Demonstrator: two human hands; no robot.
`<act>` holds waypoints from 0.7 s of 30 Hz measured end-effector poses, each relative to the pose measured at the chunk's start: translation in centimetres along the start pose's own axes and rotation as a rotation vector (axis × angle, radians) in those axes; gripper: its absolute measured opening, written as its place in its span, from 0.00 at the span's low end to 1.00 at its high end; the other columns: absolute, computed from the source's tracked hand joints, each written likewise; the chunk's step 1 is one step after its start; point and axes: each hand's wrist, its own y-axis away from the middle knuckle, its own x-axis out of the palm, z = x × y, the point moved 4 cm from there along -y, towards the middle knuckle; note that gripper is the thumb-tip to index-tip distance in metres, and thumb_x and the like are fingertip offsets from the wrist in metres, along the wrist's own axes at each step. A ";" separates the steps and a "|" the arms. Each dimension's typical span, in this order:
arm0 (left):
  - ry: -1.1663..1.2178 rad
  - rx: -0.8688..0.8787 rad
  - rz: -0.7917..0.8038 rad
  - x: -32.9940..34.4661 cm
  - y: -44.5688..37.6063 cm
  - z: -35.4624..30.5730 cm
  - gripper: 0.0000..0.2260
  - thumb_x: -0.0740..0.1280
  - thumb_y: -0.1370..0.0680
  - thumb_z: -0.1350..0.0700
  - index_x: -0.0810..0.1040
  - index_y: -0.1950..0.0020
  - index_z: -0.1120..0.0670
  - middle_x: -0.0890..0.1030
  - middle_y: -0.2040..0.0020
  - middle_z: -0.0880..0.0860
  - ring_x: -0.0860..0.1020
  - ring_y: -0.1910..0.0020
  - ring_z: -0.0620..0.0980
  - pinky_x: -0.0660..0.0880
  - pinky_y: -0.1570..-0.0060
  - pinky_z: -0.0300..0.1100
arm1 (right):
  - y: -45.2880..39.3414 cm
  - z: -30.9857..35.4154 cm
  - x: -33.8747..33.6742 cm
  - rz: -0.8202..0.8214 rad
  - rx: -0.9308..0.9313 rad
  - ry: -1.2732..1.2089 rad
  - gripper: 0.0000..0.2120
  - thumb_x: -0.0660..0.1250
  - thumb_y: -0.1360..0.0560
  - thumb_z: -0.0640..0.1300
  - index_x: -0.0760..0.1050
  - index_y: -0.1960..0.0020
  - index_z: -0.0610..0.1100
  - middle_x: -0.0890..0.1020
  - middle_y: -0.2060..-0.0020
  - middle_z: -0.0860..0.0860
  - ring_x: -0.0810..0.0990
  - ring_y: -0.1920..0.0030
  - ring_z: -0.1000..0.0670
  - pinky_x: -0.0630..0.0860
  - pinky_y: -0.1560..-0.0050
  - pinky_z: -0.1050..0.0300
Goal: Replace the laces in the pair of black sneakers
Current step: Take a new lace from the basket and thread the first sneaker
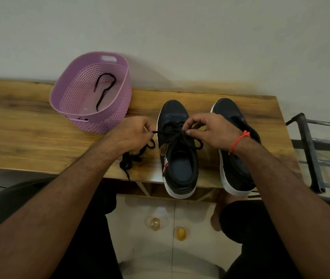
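Now the left hand [131, 133] pinches the black lace [169, 133] taut beside the left sneaker [178, 150]. Curled right hand [212, 129] fingers [188, 122] pinch it over the eyelets.

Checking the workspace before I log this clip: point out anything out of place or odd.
Both sneakers' heels overhang the table's near edge: the left sneaker and the right sneaker. Loose black lace from the left hand also dangles over it. The right hand pinches lace at the eyelets.
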 end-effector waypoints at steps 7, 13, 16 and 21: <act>0.345 -0.050 -0.119 -2.9 0.3 0.6 0.02 0.67 0.19 0.58 0.78 0.47 0.52 0.84 0.54 0.50 0.82 0.58 0.44 0.74 0.69 0.33 | 0.0 -0.1 0.1 0.005 0.007 -0.009 0.05 0.69 0.22 0.44 0.80 0.47 0.51 0.78 0.54 0.62 0.78 0.48 0.57 0.71 0.56 0.69; 0.942 -0.141 -0.271 -4.8 0.5 1.3 0.07 0.71 0.20 0.58 0.82 0.43 0.54 0.86 0.51 0.53 0.83 0.61 0.48 0.84 0.56 0.50 | -0.1 -0.3 0.0 0.010 0.016 -0.024 0.05 0.69 0.22 0.44 0.80 0.47 0.51 0.78 0.53 0.61 0.78 0.47 0.56 0.72 0.55 0.68; 1.182 -0.162 -0.259 -4.5 0.6 1.2 0.11 0.72 0.22 0.56 0.82 0.40 0.54 0.87 0.49 0.51 0.82 0.61 0.45 0.82 0.58 0.47 | -0.2 -0.3 0.1 0.005 0.017 -0.028 0.05 0.69 0.21 0.44 0.80 0.47 0.52 0.79 0.52 0.60 0.78 0.47 0.55 0.73 0.55 0.68; 1.290 -0.203 -0.345 -3.7 0.7 1.2 0.11 0.72 0.22 0.54 0.81 0.40 0.52 0.87 0.49 0.48 0.79 0.61 0.44 0.81 0.60 0.44 | -0.2 -0.2 0.0 -0.040 -0.005 -0.015 0.06 0.68 0.21 0.46 0.80 0.45 0.52 0.80 0.49 0.57 0.78 0.49 0.56 0.71 0.57 0.69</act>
